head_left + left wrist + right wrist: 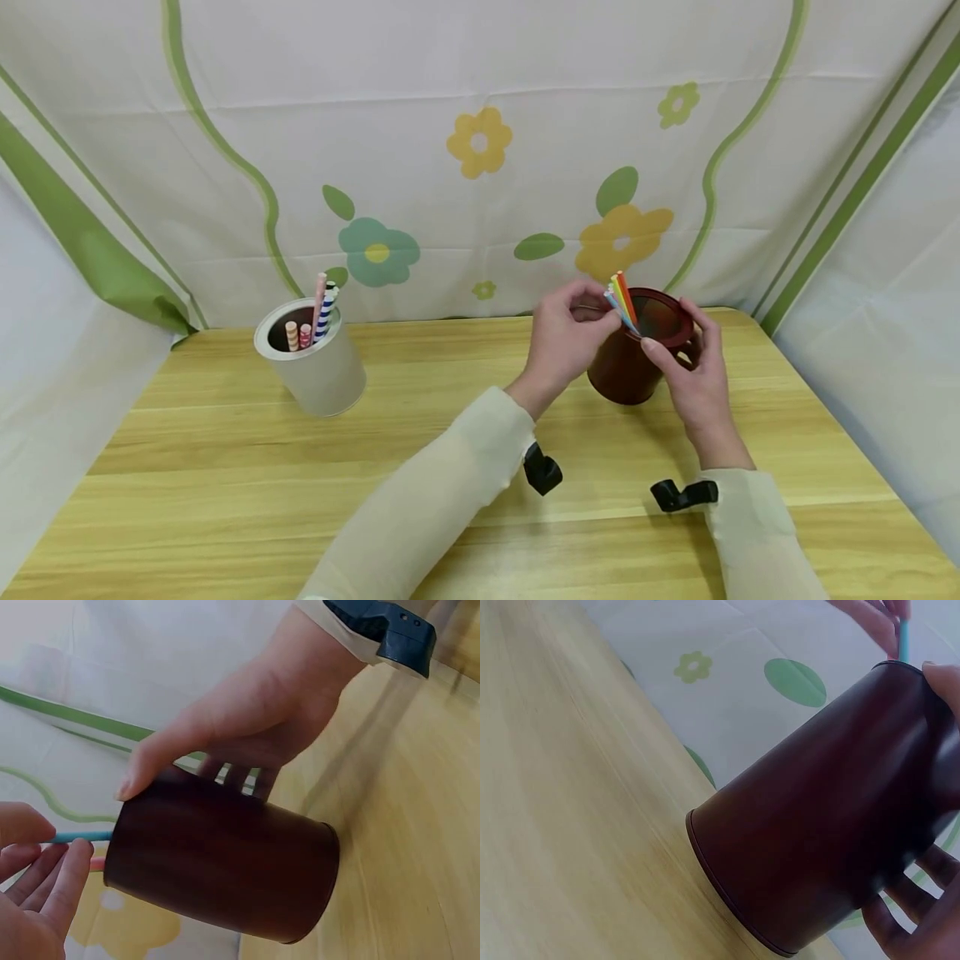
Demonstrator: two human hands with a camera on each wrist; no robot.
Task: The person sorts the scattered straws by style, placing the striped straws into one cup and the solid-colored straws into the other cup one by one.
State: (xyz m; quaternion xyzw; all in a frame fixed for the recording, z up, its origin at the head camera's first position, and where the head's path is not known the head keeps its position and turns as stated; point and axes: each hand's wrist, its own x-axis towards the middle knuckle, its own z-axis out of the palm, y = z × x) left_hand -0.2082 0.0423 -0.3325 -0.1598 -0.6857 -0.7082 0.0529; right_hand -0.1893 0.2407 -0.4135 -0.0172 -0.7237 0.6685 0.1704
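Observation:
A dark red cup stands on the wooden table right of centre. A bundle of thin coloured straws sticks out of its mouth. My right hand grips the cup, thumb on the near rim and fingers round the far side; the right wrist view shows the cup wall against that hand. My left hand is at the upper ends of the straws, and in the left wrist view its fingers pinch a blue straw beside the cup.
A white cup holding several striped paper straws stands at the back left. A flowered cloth hangs behind the table, and white curtains close in both sides. The table's right edge lies close to the red cup.

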